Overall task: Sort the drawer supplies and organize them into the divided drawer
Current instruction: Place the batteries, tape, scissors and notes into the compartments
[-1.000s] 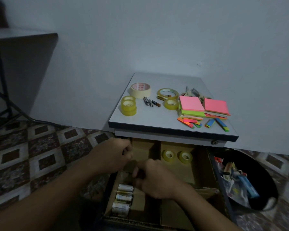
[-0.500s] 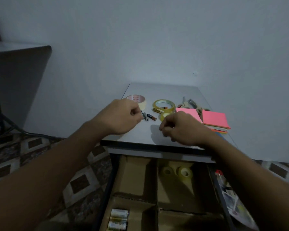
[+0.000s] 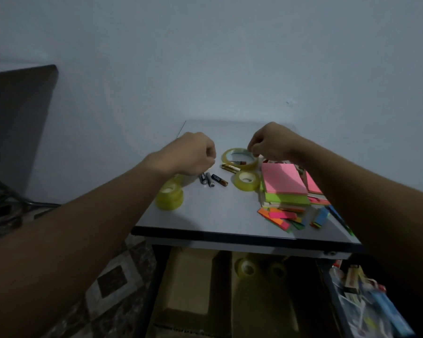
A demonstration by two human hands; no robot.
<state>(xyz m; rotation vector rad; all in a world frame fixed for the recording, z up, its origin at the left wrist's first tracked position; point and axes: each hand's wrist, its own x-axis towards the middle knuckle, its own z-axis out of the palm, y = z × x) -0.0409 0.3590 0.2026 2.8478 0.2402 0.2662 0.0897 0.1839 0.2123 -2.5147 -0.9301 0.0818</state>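
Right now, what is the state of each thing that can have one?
Drawer, open; two tapes lie in one compartment.
Left hand, fingers curled above the batteries; grip unclear.
Right hand, fingers curled at the ring; grip unclear.
The batteries, loose on the table.
The ring, lying flat.
Notes, stacked.
Roll pair, one on the other.

batteries point(image 3: 211, 179) on the table point(image 3: 217, 215), bare top wide open in front of them down to the near edge, stacked tape rolls point(image 3: 169, 196) blocking front-left, small roll point(image 3: 246, 181) just right, tape ring point(image 3: 239, 158) behind-right, sticky notes point(image 3: 285, 182) piled further right
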